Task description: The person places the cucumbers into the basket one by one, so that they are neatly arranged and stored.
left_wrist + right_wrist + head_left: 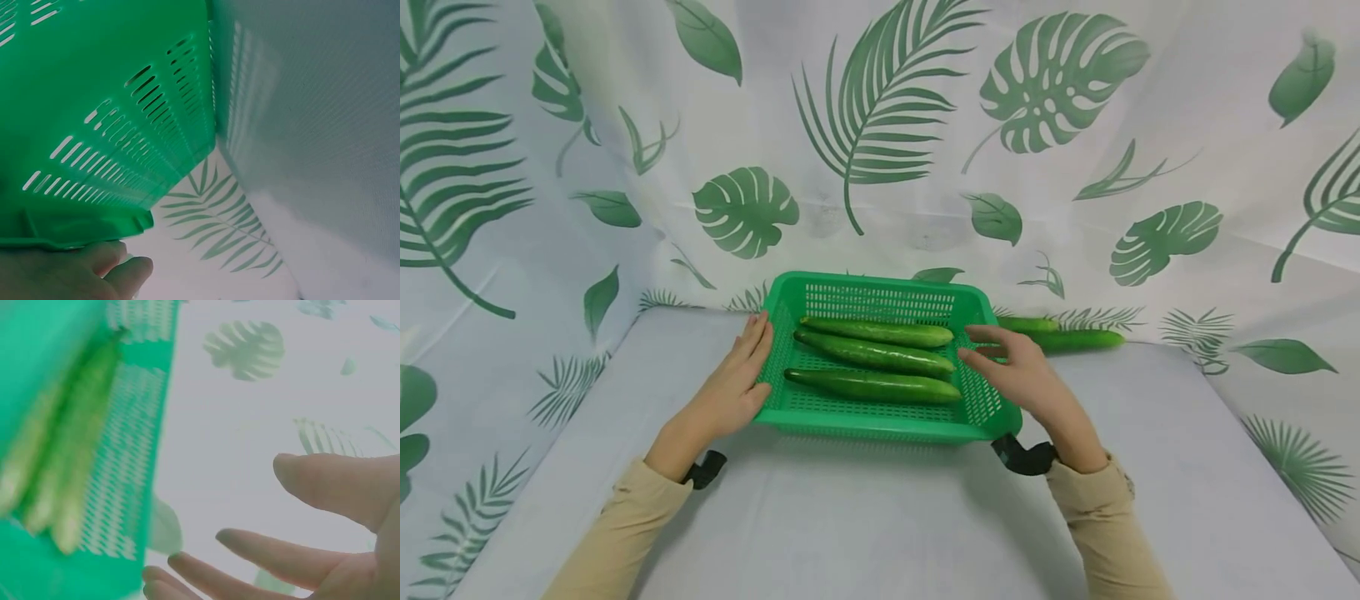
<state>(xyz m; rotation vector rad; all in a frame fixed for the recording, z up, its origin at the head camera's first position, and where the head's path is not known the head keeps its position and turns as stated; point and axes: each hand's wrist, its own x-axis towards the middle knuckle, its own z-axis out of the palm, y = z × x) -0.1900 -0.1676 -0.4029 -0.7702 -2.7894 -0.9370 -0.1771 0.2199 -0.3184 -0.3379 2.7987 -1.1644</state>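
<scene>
A green plastic basket (880, 429) with slotted walls stands on the white surface in the head view. Three cucumbers lie side by side in it: a front one (872, 387), a middle one (876, 352) and a rear one (883, 332). My left hand (730, 387) rests against the basket's left rim, fingers nearly straight; the left wrist view shows its fingers under the rim (69, 242). Over the basket's right end, my right hand (1022, 375) holds nothing, with thumb and fingers spread apart. In the right wrist view the cucumbers (81, 437) are blurred.
Behind the basket's right end lie two more cucumbers, a front one (1078, 340) and a rear one (1030, 323), partly hidden by my right hand and the basket. A leaf-patterned curtain (917, 242) rises right behind, with more curtain at both sides.
</scene>
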